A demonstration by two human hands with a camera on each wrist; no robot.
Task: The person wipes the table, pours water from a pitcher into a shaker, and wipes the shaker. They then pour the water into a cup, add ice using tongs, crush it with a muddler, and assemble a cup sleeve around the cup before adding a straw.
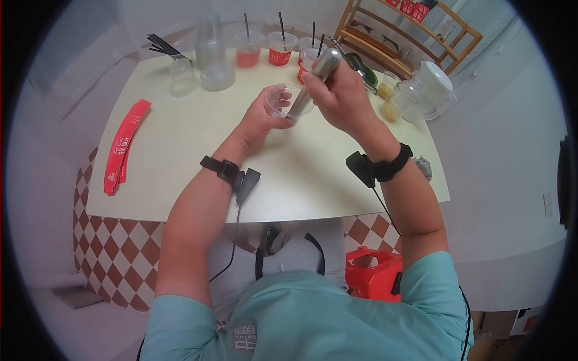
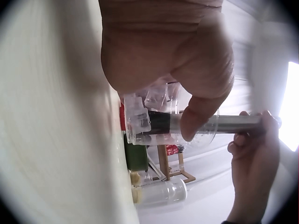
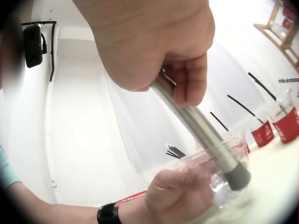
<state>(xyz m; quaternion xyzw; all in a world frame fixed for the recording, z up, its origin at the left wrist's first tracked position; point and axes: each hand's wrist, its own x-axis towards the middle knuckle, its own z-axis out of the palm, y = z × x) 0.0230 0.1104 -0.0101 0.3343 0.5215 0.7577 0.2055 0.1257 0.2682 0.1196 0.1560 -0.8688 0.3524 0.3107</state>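
Note:
My left hand [image 1: 265, 114] grips a clear plastic cup [image 1: 279, 99] from its left side, with the thumb across the near wall. Ice cubes [image 2: 138, 119] lie in the bottom of the cup, as the left wrist view shows. My right hand [image 1: 343, 93] is wrapped around a metal muddler [image 3: 196, 126] and holds it slanted. The muddler's dark tip [image 3: 238, 177] is down inside the cup among the ice. Fingers of the left hand partly hide the cup's wall.
Behind the cup stand several drinks with black straws, such as a red-sleeved cup [image 1: 280, 54]. A large clear container [image 1: 217, 75] and a cup of straws [image 1: 182, 81] are at back left. Red paper sleeves [image 1: 125, 147] lie left, a clear pitcher [image 1: 424, 93] and wooden rack [image 1: 391, 51] right.

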